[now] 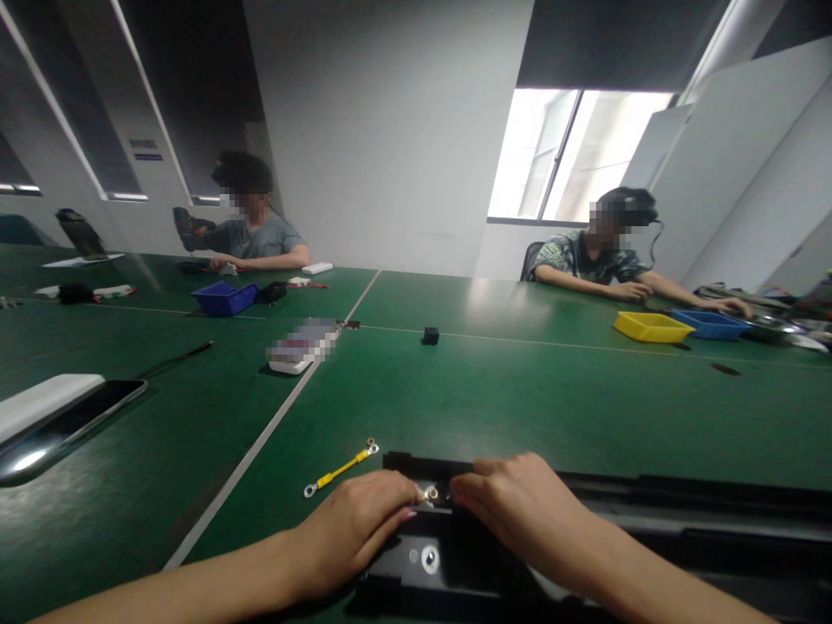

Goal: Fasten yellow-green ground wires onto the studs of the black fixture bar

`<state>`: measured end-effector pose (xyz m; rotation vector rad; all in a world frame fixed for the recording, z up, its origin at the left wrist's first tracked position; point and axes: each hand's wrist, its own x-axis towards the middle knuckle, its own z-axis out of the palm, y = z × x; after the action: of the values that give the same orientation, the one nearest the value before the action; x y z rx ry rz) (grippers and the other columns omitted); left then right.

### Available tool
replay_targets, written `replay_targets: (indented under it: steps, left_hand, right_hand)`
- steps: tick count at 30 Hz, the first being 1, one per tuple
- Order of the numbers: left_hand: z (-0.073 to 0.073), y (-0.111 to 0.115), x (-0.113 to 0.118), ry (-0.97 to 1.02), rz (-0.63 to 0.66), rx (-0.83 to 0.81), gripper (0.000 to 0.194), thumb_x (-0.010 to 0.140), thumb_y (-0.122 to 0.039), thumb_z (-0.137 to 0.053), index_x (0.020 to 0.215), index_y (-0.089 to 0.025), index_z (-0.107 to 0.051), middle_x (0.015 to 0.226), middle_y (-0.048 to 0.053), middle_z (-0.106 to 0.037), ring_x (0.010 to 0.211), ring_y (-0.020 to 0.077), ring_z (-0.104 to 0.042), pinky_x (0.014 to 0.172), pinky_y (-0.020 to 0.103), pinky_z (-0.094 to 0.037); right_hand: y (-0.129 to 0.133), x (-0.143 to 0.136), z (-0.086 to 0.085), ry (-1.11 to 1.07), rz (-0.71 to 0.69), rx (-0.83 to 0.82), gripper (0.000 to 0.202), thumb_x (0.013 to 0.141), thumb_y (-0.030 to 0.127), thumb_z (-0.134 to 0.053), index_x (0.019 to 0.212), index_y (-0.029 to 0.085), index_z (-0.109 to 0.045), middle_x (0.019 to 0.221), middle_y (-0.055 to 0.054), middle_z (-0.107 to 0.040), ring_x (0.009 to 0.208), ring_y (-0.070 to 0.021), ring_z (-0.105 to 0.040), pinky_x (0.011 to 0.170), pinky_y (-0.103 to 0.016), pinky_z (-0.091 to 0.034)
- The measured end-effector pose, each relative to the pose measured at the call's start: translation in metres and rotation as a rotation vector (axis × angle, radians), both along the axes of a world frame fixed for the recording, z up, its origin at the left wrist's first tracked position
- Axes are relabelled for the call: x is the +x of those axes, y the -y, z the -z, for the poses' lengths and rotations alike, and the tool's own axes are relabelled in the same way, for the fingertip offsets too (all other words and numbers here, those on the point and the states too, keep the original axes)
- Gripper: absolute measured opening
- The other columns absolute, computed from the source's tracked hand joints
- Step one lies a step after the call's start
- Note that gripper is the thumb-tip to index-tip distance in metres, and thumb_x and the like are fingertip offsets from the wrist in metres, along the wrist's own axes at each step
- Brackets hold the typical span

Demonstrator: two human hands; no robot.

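Note:
My left hand point(364, 516) is closed in a pinch at the left end of a long black metal housing point(468, 550). At its fingertips shows a small metal ring terminal point(432, 494), with a hint of yellow beside it. My right hand point(513, 494) reaches in from the other side, its fingers pressed together close to the ring, next to a small dark piece point(445, 492). What those fingers grip is hidden. On the green table, just left of the housing, lies a short yellow cable point(342, 468) with a ring terminal on each end.
A phone point(78, 425) and a white power bank point(302, 347) lie to the left. A small black block point(430, 335) sits mid-table. Farther off are a dark blue bin point(225, 299), a yellow bin point(653, 328) and a blue bin point(708, 325). Two people sit across the table, one holding a drill point(185, 230).

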<state>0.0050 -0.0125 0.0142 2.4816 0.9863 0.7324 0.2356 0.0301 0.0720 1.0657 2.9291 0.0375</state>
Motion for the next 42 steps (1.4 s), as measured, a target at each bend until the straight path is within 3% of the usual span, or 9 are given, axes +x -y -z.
replay_targets:
  steps: [9, 21, 42]
  left_hand:
    - [0.001, -0.001, 0.0, 0.01, -0.007, -0.021, 0.022, 0.1, -0.02, -0.035, 0.113, -0.017, -0.053, 0.104, 0.008, -0.063, 0.097, 0.0213, -0.06, 0.089, 0.033, -0.047]
    - [0.0, -0.001, 0.001, 0.007, 0.003, 0.004, 0.023, 0.1, -0.02, -0.034, 0.116, -0.017, -0.052, 0.107, 0.009, -0.063, 0.099, 0.0212, -0.06, 0.09, 0.033, -0.047]
    - [-0.001, 0.0, 0.001, 0.017, -0.003, -0.008, 0.023, 0.099, -0.017, -0.037, 0.116, -0.018, -0.053, 0.107, 0.008, -0.064, 0.099, 0.0201, -0.06, 0.09, 0.031, -0.047]
  right_hand:
    - [0.002, -0.001, -0.004, 0.027, -0.006, 0.004, 0.016, 0.09, 0.019, -0.054, 0.079, 0.021, -0.066, 0.07, 0.0, -0.067, 0.052, -0.0134, -0.059, 0.045, -0.027, -0.012]
    - [-0.008, 0.003, -0.005, -0.05, -0.022, -0.063, 0.017, 0.091, 0.024, -0.054, 0.083, 0.024, -0.069, 0.074, 0.0, -0.07, 0.061, -0.014, -0.063, 0.049, -0.025, -0.023]
    - [-0.018, 0.008, -0.005, -0.072, -0.143, 0.016, 0.015, 0.091, 0.027, -0.056, 0.083, 0.024, -0.068, 0.067, 0.002, -0.063, 0.053, -0.0103, -0.054, 0.048, -0.026, -0.013]
